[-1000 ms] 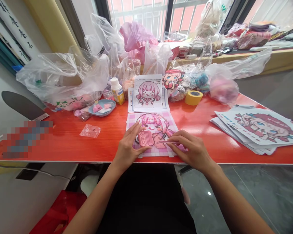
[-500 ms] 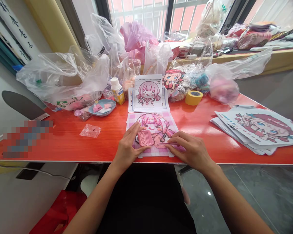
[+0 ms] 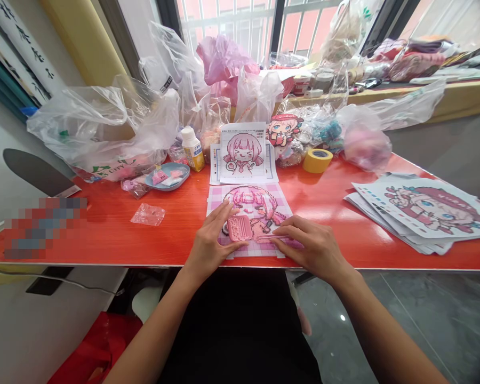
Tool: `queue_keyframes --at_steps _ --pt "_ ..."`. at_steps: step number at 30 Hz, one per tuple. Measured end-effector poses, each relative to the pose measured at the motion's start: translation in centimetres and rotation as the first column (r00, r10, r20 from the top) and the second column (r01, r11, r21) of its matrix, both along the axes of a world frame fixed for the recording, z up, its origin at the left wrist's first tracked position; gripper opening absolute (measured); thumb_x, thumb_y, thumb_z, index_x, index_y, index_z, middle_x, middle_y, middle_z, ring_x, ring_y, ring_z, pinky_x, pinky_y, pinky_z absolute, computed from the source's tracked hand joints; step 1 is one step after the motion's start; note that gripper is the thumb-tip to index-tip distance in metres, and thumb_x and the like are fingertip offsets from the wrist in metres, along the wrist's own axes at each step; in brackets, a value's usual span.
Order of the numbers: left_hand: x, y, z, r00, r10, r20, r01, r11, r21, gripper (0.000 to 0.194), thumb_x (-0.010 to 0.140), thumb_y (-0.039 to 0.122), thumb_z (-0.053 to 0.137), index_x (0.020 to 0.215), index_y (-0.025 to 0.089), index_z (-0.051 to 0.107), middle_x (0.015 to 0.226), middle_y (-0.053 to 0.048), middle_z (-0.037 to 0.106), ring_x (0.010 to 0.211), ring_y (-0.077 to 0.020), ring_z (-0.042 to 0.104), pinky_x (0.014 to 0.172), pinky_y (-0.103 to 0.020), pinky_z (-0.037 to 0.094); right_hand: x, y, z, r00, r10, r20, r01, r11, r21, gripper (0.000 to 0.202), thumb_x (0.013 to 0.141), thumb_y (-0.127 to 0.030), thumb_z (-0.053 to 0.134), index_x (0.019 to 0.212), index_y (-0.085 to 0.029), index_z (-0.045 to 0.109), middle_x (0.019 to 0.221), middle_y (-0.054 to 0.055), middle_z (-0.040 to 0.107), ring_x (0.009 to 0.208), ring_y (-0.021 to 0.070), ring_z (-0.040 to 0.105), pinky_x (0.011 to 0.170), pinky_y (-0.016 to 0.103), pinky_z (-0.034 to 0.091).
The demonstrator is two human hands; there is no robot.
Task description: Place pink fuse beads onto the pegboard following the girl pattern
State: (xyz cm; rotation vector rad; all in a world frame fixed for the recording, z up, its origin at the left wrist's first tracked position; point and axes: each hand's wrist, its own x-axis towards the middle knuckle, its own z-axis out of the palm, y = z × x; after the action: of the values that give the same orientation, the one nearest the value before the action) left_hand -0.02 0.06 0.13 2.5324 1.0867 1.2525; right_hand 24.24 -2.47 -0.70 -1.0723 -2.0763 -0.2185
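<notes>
Pink tweezers point(image 3: 267, 236) partly out of sight behind right fingers point(image 3: 297, 231)

The small pink bead tray point(image 3: 239, 228) is squarish with round corners. It has ridges on its top part and tiny pink beads inside. The left hand point(image 3: 213, 236) holds it by its side, over the bead picture point(image 3: 257, 198). That picture lies flat on a pink and white checked board point(image 3: 266, 249) and shows a face with pink hair and dark edges. The thin pink tweezers point(image 3: 271, 236) are in the right hand point(image 3: 312, 237), lying nearly sideways, tips pointing left, just beside the tray. Their tips are too small to tell if they pinch a bead.
</notes>
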Motion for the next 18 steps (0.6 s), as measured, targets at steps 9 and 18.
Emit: queue_keyframes --at_steps 9,18 --pt "0.03 0.0 0.09 1.0 -0.012 -0.014 0.012 1.0 0.015 0.084 0.072 0.033 0.077 0.144 0.025 0.033 0.133 -0.009 0.059 0.132 -0.0243 0.048 0.108 -0.044 0.045 0.12 0.04 0.06 0.997 0.029 -0.076 -0.027 0.999 0.023 0.007 0.086 -0.026 0.062 0.089 -0.021 0.066 0.082 0.002 0.066 0.073 0.0113 0.065 0.057 0.021 0.049" --pt "0.09 -0.07 0.18 0.998 -0.063 -0.027 0.063 0.998 0.007 0.084 0.071 0.033 0.077 0.143 0.025 0.035 0.135 -0.01 0.057 0.133 -0.0241 0.046 0.11 -0.044 0.042 0.15 0.28 -0.18 0.984 0.161 -0.074 -0.163 0.987 -0.012 0.017 0.09 -0.018 0.057 0.106 -0.02 0.062 0.09 0.005 0.062 0.08 0.0121 0.062 0.065 0.025 0.053"
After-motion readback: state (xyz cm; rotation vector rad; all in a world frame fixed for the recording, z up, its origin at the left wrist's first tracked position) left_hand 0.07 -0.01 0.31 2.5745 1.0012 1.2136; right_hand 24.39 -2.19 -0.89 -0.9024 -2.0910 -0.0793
